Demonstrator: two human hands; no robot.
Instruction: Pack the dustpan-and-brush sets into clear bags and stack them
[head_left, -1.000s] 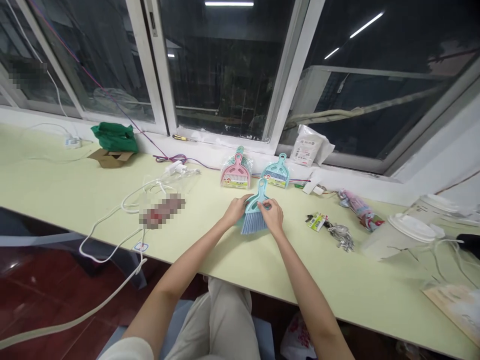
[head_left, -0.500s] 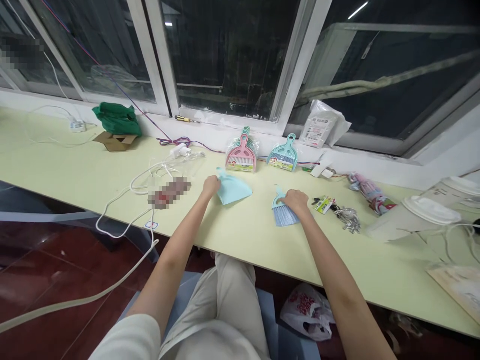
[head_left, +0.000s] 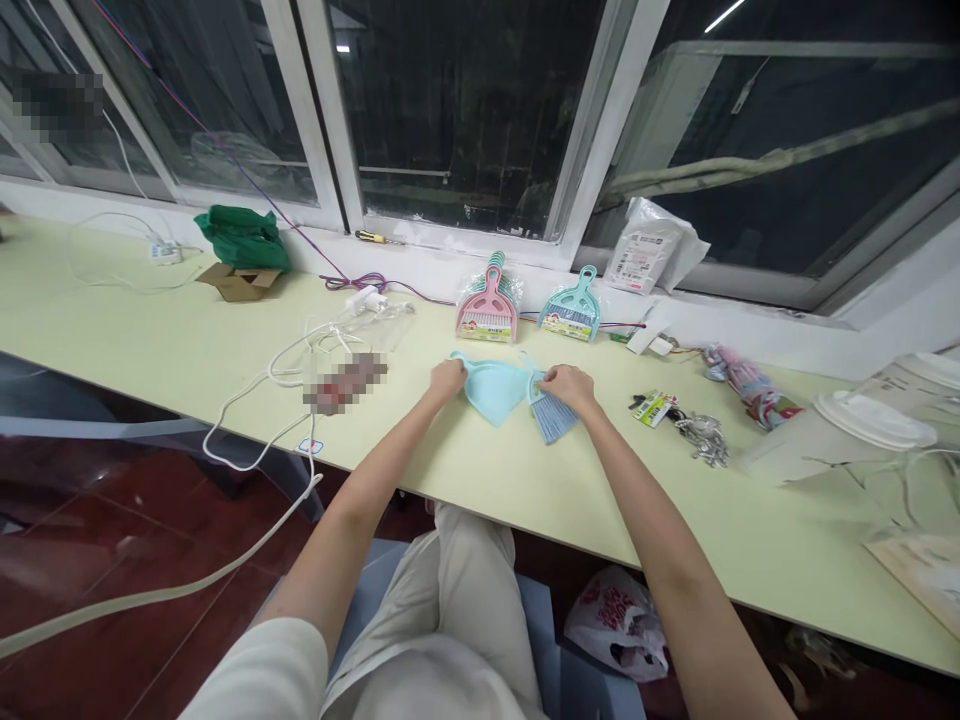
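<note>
- The left hand (head_left: 448, 376) held the blue dustpan (head_left: 495, 390) at its narrow end, with the wide part just right of that grip.
- The right hand (head_left: 570, 384) pinched the blue brush (head_left: 551, 416), most of it below that grip.
- A pink dustpan (head_left: 487, 304) stood past both hands.
- A green tag (head_left: 655, 408) lay right of the right hand.

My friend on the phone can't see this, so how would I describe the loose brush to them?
Below the windows runs a long pale-yellow table. Near its middle, the right hand holds the small brush, just right of the light-blue dustpan in the left hand. Unlike the plastic-wrapped sets standing behind, it is unwrapped, its blue-grey bristles bare.
</note>
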